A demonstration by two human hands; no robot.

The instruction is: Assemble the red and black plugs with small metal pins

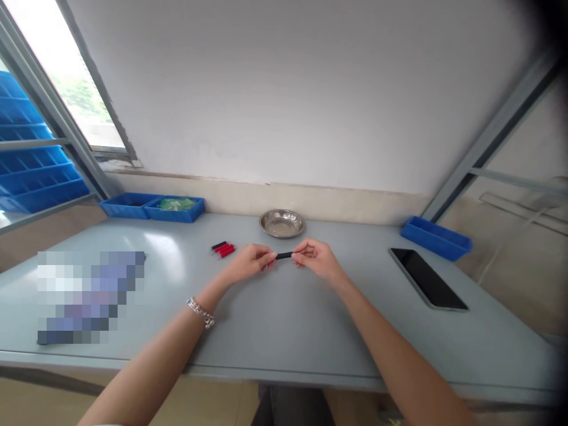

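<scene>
Between my two hands is a small black cylindrical piece (284,255), held level just above the table. My left hand (254,261) pinches its left end between thumb and fingers. The right end is pinched by my right hand (314,258). To the left of my left hand lie several similar small cylinders, a black one (219,245) and red ones (226,251) grouped together. A round shiny metal dish (282,223) stands just beyond my hands; its inside shows no clear contents.
Two blue bins (128,207) stand at the back left, one holding green-and-clear packets (177,204). A phone-like black-screened device (428,279) lies at right, near another blue bin (437,238). A blurred-out object (95,299) lies at left. Grey metal posts (492,130) flank the table.
</scene>
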